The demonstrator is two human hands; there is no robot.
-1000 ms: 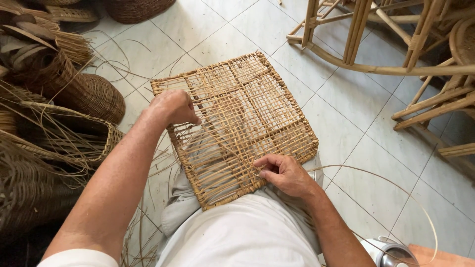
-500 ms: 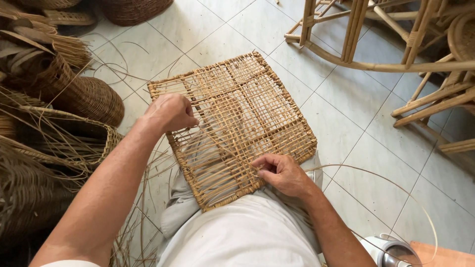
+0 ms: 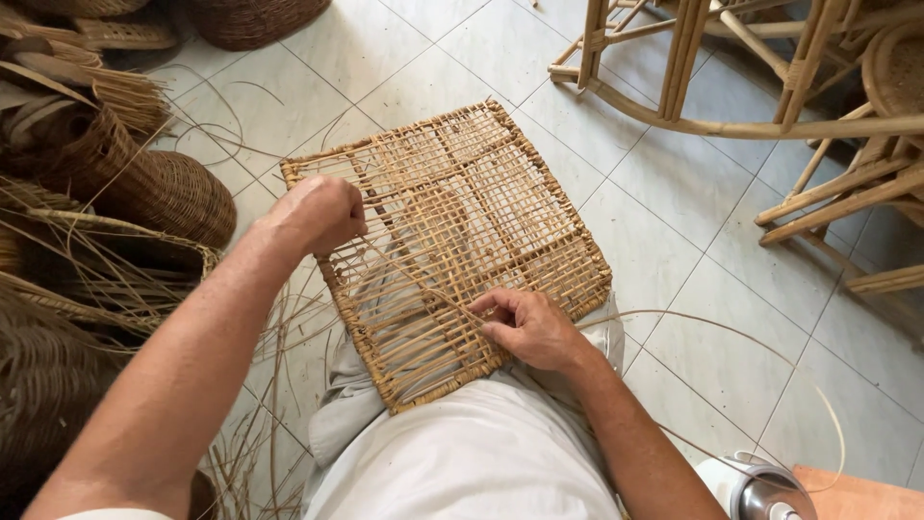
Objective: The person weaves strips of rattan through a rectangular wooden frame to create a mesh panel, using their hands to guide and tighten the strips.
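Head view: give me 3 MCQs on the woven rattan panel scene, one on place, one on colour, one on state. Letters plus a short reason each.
1. Where does the woven panel rest?
A. on the person's lap, over the tiled floor
B. hung on a wall
C. inside a basket

2. What colour are the floor tiles?
A. dark red
B. pale grey-white
C. green

3. What is the left hand doing?
A. lying flat and open on the floor
B. closed in a fist at the panel's left edge
C. holding a metal cup

Answers:
1 A: the panel's near edge lies on the white-clothed lap, its far part out over the tiles.
2 B: the tiles are light with thin dark joints.
3 B: the fingers are curled at the frame's edge, while the right hand pinches a thin strand near the near edge.
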